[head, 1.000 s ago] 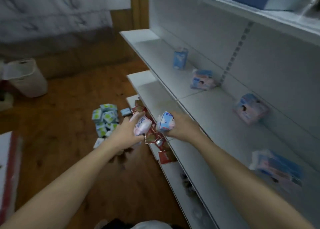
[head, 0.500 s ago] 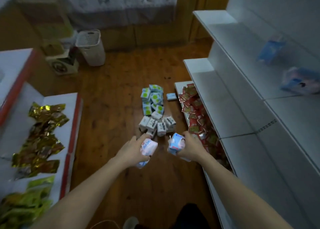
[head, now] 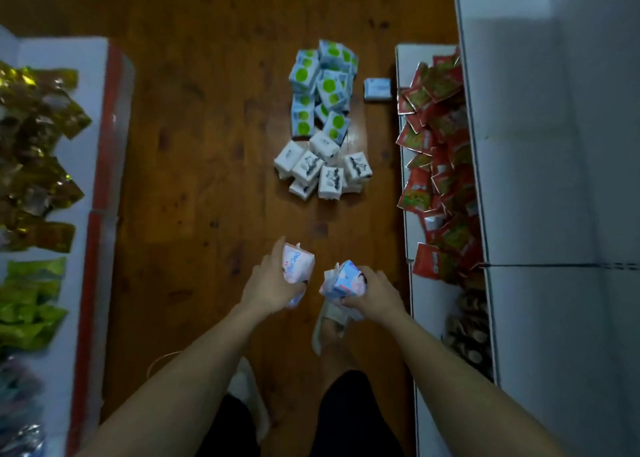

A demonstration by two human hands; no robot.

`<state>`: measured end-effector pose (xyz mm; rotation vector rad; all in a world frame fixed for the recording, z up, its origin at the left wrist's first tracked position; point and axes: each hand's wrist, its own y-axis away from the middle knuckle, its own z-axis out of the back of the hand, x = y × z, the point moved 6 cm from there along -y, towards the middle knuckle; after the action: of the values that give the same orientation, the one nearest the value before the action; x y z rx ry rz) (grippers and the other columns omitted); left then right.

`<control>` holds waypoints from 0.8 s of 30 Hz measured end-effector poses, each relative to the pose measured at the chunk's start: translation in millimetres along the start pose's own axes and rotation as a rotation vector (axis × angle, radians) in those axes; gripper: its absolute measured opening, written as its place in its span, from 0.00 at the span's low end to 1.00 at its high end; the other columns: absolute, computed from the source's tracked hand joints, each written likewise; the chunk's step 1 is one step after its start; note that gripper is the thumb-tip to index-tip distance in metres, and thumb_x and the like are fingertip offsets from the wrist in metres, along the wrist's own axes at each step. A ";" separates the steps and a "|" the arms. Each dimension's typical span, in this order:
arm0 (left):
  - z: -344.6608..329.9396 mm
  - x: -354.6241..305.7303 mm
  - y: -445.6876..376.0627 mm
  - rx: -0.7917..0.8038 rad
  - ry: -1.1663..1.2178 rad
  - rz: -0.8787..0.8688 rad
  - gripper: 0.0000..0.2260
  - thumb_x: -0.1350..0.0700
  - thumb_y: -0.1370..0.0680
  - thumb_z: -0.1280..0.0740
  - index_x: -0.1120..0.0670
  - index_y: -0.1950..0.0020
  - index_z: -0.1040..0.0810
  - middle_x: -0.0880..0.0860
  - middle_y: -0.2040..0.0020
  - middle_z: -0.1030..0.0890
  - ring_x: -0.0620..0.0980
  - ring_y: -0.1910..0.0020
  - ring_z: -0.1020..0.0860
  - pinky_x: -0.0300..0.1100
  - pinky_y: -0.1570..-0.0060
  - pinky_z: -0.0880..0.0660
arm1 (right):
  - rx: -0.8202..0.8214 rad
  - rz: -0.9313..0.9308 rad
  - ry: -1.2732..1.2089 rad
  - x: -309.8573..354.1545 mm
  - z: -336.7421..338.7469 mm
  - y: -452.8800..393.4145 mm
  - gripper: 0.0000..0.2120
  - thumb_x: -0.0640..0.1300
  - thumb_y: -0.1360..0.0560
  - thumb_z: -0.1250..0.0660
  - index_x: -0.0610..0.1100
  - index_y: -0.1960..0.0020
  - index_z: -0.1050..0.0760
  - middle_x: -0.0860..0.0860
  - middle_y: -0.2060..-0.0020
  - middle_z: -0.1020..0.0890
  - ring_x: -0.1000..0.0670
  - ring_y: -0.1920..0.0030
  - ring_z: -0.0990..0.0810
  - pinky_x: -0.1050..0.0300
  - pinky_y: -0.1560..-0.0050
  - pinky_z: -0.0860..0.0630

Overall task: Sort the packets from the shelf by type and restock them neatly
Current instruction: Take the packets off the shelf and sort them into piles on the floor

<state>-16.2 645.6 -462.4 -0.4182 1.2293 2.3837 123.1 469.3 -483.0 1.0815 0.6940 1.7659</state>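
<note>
Shelving (head: 554, 179), white and tall, is running down the right edge of the wooden floor (head: 207, 179), and its lowest shelf (head: 407, 61), beside the floor, is carrying a heap of red sachets (head: 438, 165). Across the floor from the shelving, a white, red-edged display (head: 100, 145) is holding gold foil packets (head: 34, 151) and, nearer the person, green packets (head: 27, 300). Between display and shelving, green-dotted packets (head: 322, 86) are lying piled on the floor, with white packets (head: 323, 169) clustered just on the person's side of them and one small blue packet (head: 377, 88) sitting alone beside the shelving's lowest shelf. Nearer still, above the floor, the left hand (head: 268, 285) is gripping a pink-and-white packet (head: 298, 262), fingers curled round it, while the right hand (head: 375, 292), on the shelving side, is clutching a blue-and-pink packet (head: 343, 280); the two packets are hanging near each other without touching.
</note>
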 end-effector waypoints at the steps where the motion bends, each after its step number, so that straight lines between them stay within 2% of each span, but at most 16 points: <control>1: -13.2 3.1 -25.5 0.003 0.022 0.021 0.49 0.46 0.35 0.24 0.45 0.22 0.50 0.55 0.31 0.29 0.58 0.36 0.27 0.52 0.41 0.26 | 0.016 -0.003 0.006 -9.3 -2.4 -26.1 0.37 0.59 0.32 0.24 0.52 0.29 0.35 0.48 0.38 0.28 0.46 0.40 0.24 0.50 0.42 0.23; 2: -27.3 6.3 -53.0 0.005 0.032 0.034 0.47 0.46 0.36 0.24 0.46 0.23 0.46 0.53 0.33 0.27 0.57 0.37 0.26 0.51 0.43 0.25 | 0.026 -0.008 0.015 -20.3 -5.3 -54.4 0.37 0.59 0.33 0.25 0.52 0.29 0.35 0.48 0.38 0.28 0.45 0.40 0.24 0.48 0.41 0.23; 4: -55.9 14.6 -110.7 -0.003 0.046 0.042 0.37 0.48 0.36 0.23 0.46 0.31 0.36 0.48 0.42 0.24 0.52 0.44 0.22 0.44 0.53 0.25 | 0.029 -0.031 0.032 -44.4 -14.6 -116.1 0.38 0.62 0.34 0.26 0.54 0.29 0.36 0.48 0.38 0.28 0.45 0.40 0.24 0.45 0.41 0.23; 5: -71.6 22.5 -140.9 0.002 0.052 0.053 0.32 0.48 0.36 0.23 0.46 0.36 0.33 0.46 0.46 0.25 0.48 0.48 0.22 0.41 0.57 0.27 | 0.037 -0.046 0.036 -56.2 -21.8 -147.9 0.38 0.62 0.34 0.26 0.54 0.29 0.36 0.49 0.38 0.28 0.44 0.40 0.24 0.45 0.41 0.23; 7: -104.6 40.8 -198.6 0.040 0.038 0.098 0.29 0.48 0.35 0.22 0.49 0.39 0.32 0.45 0.48 0.26 0.45 0.51 0.25 0.39 0.61 0.30 | 0.070 -0.060 0.063 -77.2 -38.4 -209.6 0.37 0.62 0.33 0.27 0.55 0.29 0.37 0.48 0.36 0.29 0.44 0.38 0.26 0.44 0.39 0.25; 10: -151.2 71.1 -285.2 0.036 -0.027 0.144 0.32 0.46 0.36 0.21 0.55 0.39 0.30 0.54 0.43 0.24 0.54 0.46 0.24 0.44 0.55 0.28 | 0.082 -0.044 0.128 -100.1 -61.5 -295.9 0.35 0.57 0.32 0.25 0.54 0.29 0.35 0.46 0.37 0.29 0.41 0.38 0.26 0.47 0.38 0.27; 13: -183.8 90.7 -355.9 -0.038 -0.060 0.134 0.34 0.46 0.34 0.22 0.59 0.36 0.31 0.59 0.39 0.25 0.60 0.40 0.26 0.48 0.46 0.28 | -0.037 0.055 0.159 -107.1 -76.6 -371.5 0.34 0.56 0.31 0.25 0.50 0.30 0.33 0.44 0.39 0.27 0.39 0.38 0.27 0.49 0.40 0.31; 15: -200.2 104.3 -389.2 -0.086 -0.042 0.151 0.35 0.45 0.33 0.23 0.60 0.34 0.32 0.61 0.37 0.27 0.61 0.37 0.28 0.50 0.41 0.30 | -0.139 0.094 0.121 -107.5 -86.5 -412.1 0.34 0.56 0.29 0.27 0.48 0.28 0.34 0.42 0.36 0.27 0.39 0.35 0.29 0.48 0.37 0.34; 17: -213.0 117.4 -413.6 -0.150 0.010 0.159 0.36 0.46 0.32 0.23 0.61 0.32 0.34 0.62 0.35 0.29 0.62 0.36 0.30 0.51 0.38 0.30 | -0.222 0.093 0.068 -108.6 -95.8 -442.7 0.35 0.55 0.28 0.28 0.46 0.26 0.36 0.40 0.33 0.30 0.38 0.33 0.32 0.47 0.35 0.35; 19: -224.5 129.4 -426.4 -0.184 0.053 0.166 0.36 0.49 0.31 0.23 0.62 0.31 0.35 0.62 0.35 0.30 0.62 0.36 0.29 0.50 0.38 0.31 | -0.258 0.092 0.008 -109.3 -106.9 -460.7 0.34 0.52 0.27 0.28 0.47 0.25 0.38 0.40 0.32 0.32 0.37 0.35 0.29 0.48 0.37 0.32; 22: -236.4 140.2 -425.7 -0.127 0.012 0.173 0.33 0.54 0.31 0.24 0.62 0.31 0.35 0.63 0.35 0.30 0.62 0.36 0.30 0.47 0.42 0.32 | -0.227 0.100 -0.040 -109.9 -118.8 -463.9 0.33 0.44 0.26 0.31 0.48 0.24 0.40 0.42 0.32 0.34 0.38 0.37 0.27 0.51 0.41 0.30; 24: -233.3 137.3 -413.3 -0.078 -0.003 0.193 0.35 0.54 0.29 0.25 0.61 0.28 0.38 0.63 0.32 0.32 0.61 0.33 0.33 0.48 0.38 0.34 | -0.209 0.055 -0.074 -112.1 -113.1 -450.6 0.34 0.42 0.25 0.32 0.48 0.24 0.42 0.43 0.30 0.36 0.40 0.34 0.29 0.50 0.38 0.30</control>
<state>87.0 699.3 -942.6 -0.3328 1.2287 2.6005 229.8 555.0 -940.9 1.0250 0.4268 1.7910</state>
